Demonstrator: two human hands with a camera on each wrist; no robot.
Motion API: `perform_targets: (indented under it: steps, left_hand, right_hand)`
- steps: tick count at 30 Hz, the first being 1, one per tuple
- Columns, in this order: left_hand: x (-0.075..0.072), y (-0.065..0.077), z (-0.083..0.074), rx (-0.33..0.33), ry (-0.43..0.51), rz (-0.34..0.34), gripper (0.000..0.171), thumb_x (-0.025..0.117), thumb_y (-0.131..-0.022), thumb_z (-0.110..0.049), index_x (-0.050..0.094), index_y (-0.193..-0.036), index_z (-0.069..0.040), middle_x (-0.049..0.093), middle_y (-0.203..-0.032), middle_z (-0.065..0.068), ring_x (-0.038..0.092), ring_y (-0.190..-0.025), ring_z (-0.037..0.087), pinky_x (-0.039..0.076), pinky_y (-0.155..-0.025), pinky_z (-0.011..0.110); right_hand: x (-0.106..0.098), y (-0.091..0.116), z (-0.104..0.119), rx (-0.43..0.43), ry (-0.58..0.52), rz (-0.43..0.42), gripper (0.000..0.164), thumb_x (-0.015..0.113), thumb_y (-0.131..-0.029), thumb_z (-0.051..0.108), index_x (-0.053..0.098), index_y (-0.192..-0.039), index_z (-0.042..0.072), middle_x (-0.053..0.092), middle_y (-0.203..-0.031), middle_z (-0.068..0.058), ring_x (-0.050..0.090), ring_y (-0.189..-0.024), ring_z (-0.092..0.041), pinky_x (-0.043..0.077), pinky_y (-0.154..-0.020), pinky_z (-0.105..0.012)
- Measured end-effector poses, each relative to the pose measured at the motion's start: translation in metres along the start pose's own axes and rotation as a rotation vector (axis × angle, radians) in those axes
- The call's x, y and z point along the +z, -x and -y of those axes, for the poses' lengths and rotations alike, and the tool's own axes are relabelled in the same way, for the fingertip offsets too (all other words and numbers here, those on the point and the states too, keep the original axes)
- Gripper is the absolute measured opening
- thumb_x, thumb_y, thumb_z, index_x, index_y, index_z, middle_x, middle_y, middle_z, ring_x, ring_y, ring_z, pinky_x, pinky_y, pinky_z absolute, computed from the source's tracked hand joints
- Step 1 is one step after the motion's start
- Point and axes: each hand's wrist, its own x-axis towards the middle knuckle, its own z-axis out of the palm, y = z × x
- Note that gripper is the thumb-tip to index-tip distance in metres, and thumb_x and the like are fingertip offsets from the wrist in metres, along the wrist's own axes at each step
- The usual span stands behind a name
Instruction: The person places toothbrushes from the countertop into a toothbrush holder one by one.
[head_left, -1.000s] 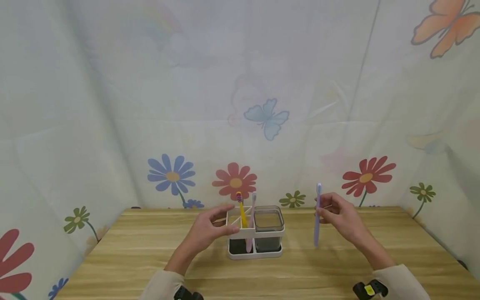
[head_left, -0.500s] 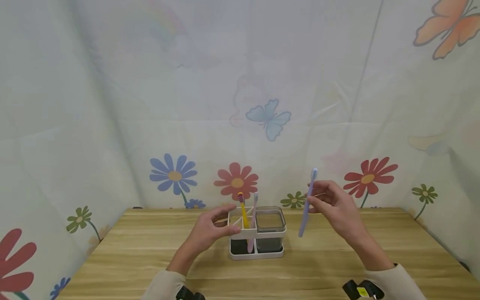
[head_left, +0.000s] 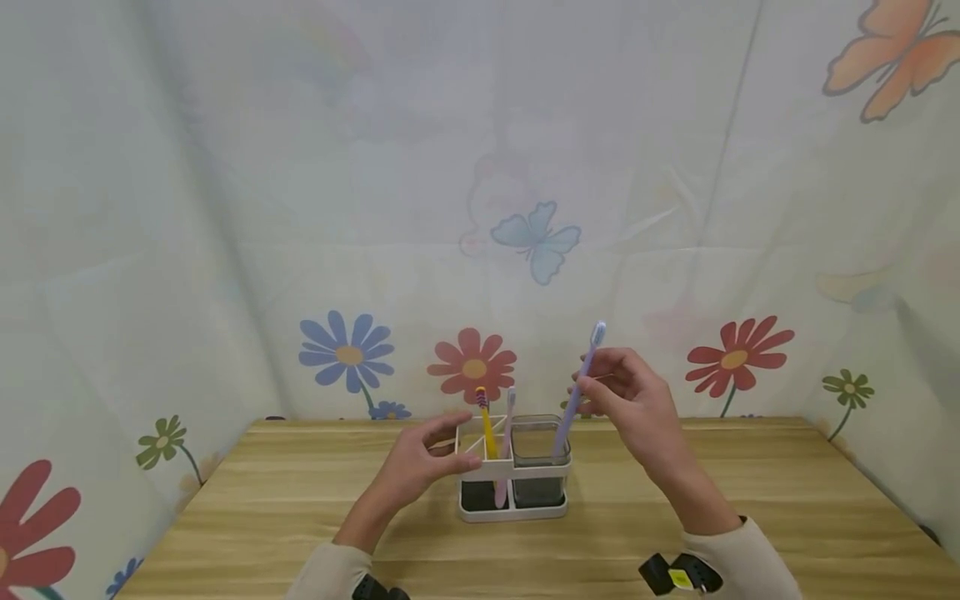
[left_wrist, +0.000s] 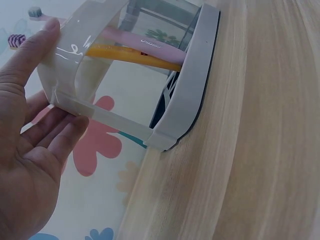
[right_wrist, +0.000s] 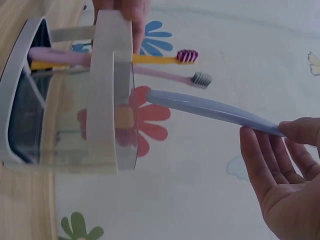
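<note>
A white toothbrush holder (head_left: 517, 514) stands on the table, its upper frame gripped at the left end by my left hand (head_left: 416, 458). In the left wrist view the thumb and fingers (left_wrist: 67, 140) lie on different sides of that frame. A yellow toothbrush (head_left: 489, 435) and a pink toothbrush (head_left: 501, 492) stand in the holder's left half. A clear grey cup (head_left: 538, 492) sits in the right half. My right hand (head_left: 637, 408) pinches a purple toothbrush (head_left: 576, 396), bristles up and tilted. Its handle end is just above the cup's mouth, apart from the rim in the right wrist view.
The wood-grain table (head_left: 300, 492) runs back to a pale curtain (head_left: 405, 275) printed with flowers and butterflies. Black wrist-worn devices, one of them the right wrist device (head_left: 678, 575), sit at both sleeves.
My right hand has moved left with the purple toothbrush and tilted it, bringing its handle end over the cup. My left hand stays on the holder.
</note>
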Motion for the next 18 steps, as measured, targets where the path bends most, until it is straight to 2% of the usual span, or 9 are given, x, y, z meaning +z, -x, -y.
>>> perform_targets:
  steps: [4, 8, 15, 18]
  left_hand:
    - [0.0, 0.0, 0.0, -0.007, -0.006, -0.007, 0.07, 0.09, -0.089, -0.027, 0.061, -0.149, -0.006, 0.059, -0.151, 0.016, 0.059, -0.135, 0.041, 0.052, -0.108, 0.045]
    - [0.0, 0.001, -0.001, -0.021, -0.014, -0.015, 0.069, 0.091, -0.087, -0.027, 0.063, -0.148, -0.01, 0.06, -0.15, 0.014, 0.061, -0.134, 0.039, 0.053, -0.107, 0.042]
    - [0.0, 0.001, -0.003, -0.002, -0.015, -0.004, 0.067, 0.089, -0.09, -0.027, 0.062, -0.149, -0.009, 0.058, -0.151, 0.018, 0.06, -0.134, 0.042, 0.052, -0.108, 0.045]
    - [-0.001, 0.001, -0.004, -0.012, -0.017, -0.003, 0.067, 0.089, -0.09, -0.028, 0.063, -0.148, -0.011, 0.059, -0.151, 0.016, 0.06, -0.134, 0.041, 0.052, -0.108, 0.045]
  right_hand:
    - [0.012, -0.003, 0.001, 0.025, -0.052, -0.004, 0.027, 0.067, -0.105, 0.005, 0.057, -0.129, -0.006, 0.066, -0.118, -0.029, 0.075, -0.103, -0.029, 0.066, -0.083, -0.04]
    - [0.025, -0.005, 0.0, 0.039, -0.085, -0.017, 0.026, 0.066, -0.105, 0.005, 0.056, -0.127, -0.006, 0.067, -0.119, -0.028, 0.075, -0.105, -0.026, 0.066, -0.083, -0.038]
    - [0.042, -0.007, -0.003, 0.065, -0.122, -0.042, 0.023, 0.067, -0.105, 0.004, 0.057, -0.123, -0.005, 0.068, -0.116, -0.024, 0.073, -0.109, -0.034, 0.066, -0.085, -0.04]
    - [0.047, -0.007, -0.004, 0.075, -0.134, -0.043, 0.021, 0.066, -0.105, 0.003, 0.057, -0.123, -0.004, 0.066, -0.117, -0.027, 0.072, -0.107, -0.031, 0.066, -0.085, -0.04]
